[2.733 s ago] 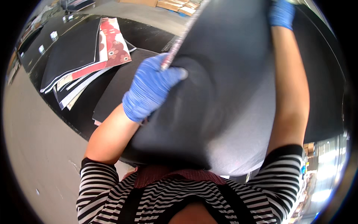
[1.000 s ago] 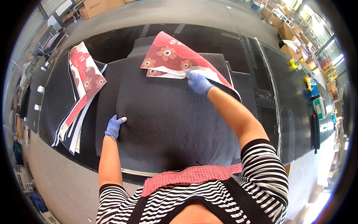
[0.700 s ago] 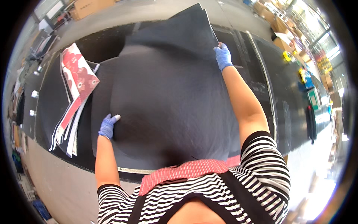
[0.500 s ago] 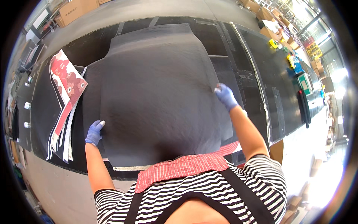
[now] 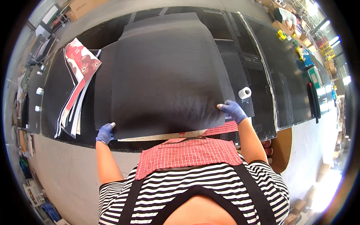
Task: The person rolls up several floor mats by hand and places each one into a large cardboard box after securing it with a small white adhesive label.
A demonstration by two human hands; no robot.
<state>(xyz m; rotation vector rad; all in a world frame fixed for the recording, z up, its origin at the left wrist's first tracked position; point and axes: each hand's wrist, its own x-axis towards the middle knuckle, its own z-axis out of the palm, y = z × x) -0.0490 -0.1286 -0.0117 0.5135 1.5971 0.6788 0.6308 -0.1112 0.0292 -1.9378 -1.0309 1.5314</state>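
A large black sheet (image 5: 168,71), smooth and slightly rippled near its right side, lies over another dark sheet (image 5: 103,86) on the black table. My left hand (image 5: 105,134), in a blue glove with bare thumb tip, is closed on its near left corner. At the near right edge my gloved right hand (image 5: 233,110) pinches the sheet between thumb and fingers. Below its near edge shows a pale, rough-looking strip (image 5: 165,135). Just beyond my right hand stands a small white roll (image 5: 245,93).
Floral and striped offcut strips (image 5: 80,69) lie at the left. A pale ridge (image 5: 258,48) crosses the table on the right; beyond it are a yellow tape roll (image 5: 281,35), a green box (image 5: 314,77) and dark rods (image 5: 314,101). A cardboard box (image 5: 282,150) stands below. Another person (image 5: 287,17) bends at far right.
My right hand has moved nearer along the sheet's right edge, toward the near corner. The white roll, mostly hidden before, now shows. The view has shifted, and another person shows at far right.
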